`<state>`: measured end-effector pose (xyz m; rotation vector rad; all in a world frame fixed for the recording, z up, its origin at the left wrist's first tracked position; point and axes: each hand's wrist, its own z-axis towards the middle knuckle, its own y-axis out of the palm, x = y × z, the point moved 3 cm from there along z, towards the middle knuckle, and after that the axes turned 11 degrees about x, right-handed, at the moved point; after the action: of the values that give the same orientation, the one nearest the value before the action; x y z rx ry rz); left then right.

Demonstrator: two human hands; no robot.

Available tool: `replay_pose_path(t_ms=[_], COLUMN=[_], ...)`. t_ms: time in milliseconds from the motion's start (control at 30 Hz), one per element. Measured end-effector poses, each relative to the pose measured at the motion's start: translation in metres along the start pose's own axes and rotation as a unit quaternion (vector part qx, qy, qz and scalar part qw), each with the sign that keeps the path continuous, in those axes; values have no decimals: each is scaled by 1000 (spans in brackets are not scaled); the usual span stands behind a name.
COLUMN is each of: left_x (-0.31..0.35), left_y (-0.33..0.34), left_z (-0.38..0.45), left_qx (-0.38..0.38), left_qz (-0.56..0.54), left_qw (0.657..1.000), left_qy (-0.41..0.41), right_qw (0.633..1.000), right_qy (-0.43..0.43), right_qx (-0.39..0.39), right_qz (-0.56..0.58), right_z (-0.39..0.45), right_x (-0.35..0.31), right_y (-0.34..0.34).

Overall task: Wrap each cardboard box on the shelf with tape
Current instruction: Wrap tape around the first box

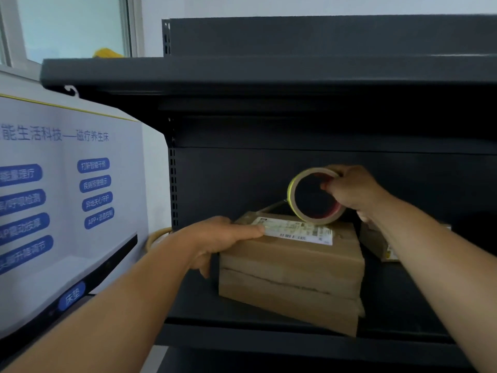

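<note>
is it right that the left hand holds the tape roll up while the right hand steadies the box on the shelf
Not quite: the hands are swapped. The head view shows the right hand holding the tape roll up, while the left hand steadies the box on the shelf.

Daylight from the window at upper left leaves the shelf interior dim, edges bowed, detail slightly soft.

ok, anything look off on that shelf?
The front box sits askew, its near corner poking past the shelf edge. A rough seam runs across its front. The left hand steadies it; the right hand holds the tape roll.
</note>
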<state>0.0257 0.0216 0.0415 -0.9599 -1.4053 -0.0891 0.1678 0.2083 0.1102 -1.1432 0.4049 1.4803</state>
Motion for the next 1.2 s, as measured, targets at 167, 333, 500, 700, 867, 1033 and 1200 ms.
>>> replay_pose_path(t_ms=[167, 333, 500, 700, 867, 1033, 1200], left_x=[10, 16, 16, 13, 22, 7, 5], left_y=[6, 8, 6, -17, -22, -28, -26], left_z=[2, -1, -7, -16, -13, 3, 3], left_qx=[-21, -24, 7, 53, 80, 105, 89], left_qz=[21, 68, 122, 297, 435, 368, 388], left_qw=[999, 986, 977, 939, 878, 899, 894], left_qy=[38, 150, 176, 166, 181, 215, 204], right_qw=[998, 996, 997, 998, 993, 990, 985], right_qy=[37, 77, 54, -31, -95, -124, -156], right_qx=[34, 43, 55, 27, 3, -1, 2], right_qz=[32, 29, 24, 41, 70, 74, 74], right_z=[-5, -23, -20, -14, -20, -20, -17], right_x=[18, 52, 52, 28, 3, -9, -15], right_y=[-12, -6, 3, 45, 99, 114, 102])
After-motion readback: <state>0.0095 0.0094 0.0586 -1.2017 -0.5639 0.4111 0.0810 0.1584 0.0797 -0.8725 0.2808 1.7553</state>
